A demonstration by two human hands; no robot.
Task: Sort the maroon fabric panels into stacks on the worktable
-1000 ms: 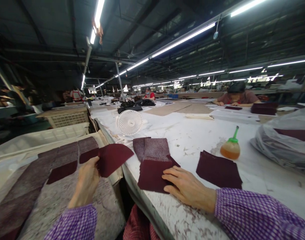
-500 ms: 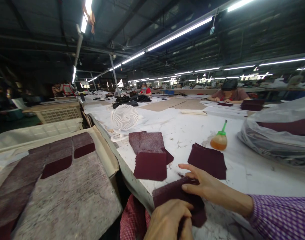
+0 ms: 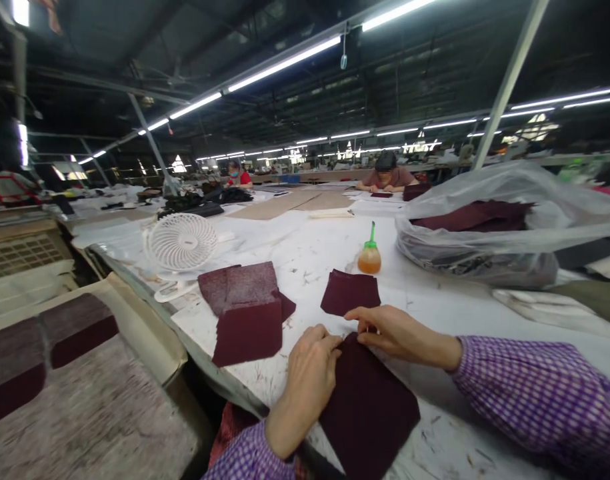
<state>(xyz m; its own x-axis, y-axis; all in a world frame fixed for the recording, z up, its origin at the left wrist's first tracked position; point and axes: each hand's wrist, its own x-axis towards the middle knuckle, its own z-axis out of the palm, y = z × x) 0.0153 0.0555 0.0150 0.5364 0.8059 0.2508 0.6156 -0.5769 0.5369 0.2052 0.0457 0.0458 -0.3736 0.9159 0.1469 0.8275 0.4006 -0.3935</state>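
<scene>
A dark maroon cut piece of sheet material, cloth or leather, lies flat at the table's near edge, turned with a corner away from me. My left hand has its fingers closed at the upper left edge of this piece. At the far corner, my right hand pinches the edge between thumb and fingers. The fingertips of both hands almost meet there. Just beyond them sits a smaller maroon piece. To the left is a stack of maroon pieces, some showing a fuzzy greyish back.
A white fan stands at the table's left edge. Behind the pieces is a green-capped squeeze bottle of amber liquid. A clear plastic bag holds maroon material on the right. More pieces lie on a board at left. A co-worker sits across.
The view has swung right. The maroon piece under my hands has been unfolded or turned and now lies flat. My left hand has moved forward to its far edge, near my right.
</scene>
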